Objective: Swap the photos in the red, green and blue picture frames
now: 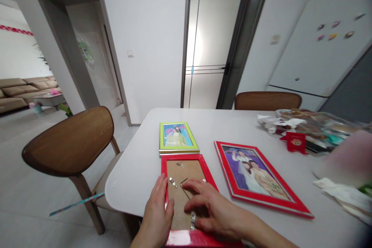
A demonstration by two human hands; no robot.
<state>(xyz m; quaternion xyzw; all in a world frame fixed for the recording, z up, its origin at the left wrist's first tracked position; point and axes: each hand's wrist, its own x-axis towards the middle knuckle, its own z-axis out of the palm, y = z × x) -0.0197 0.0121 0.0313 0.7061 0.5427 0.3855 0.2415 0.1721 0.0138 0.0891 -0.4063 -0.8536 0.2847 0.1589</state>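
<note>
A red frame [209,174] lies face down at the table's near edge, its brown backing board [177,217] and small metal clips [172,181] showing. My left hand [159,210] rests on the frame's left side, thumb apart from the fingers, on the rim. Over the right part of the backing is my right hand [213,205], fingers spread and bent, fingertips on or just above the board. Just beyond lies a yellow-green frame [161,136] with a photo of a person in a pale dress. Another red frame [225,166] with a group photo lies face up to the right.
Plastic bags and packages [308,122], a small red packet [295,142] and white tissue [340,193] crowd the right of the white table [130,170]. A wooden chair [72,143] stands left; another chair [267,101] is at the far side.
</note>
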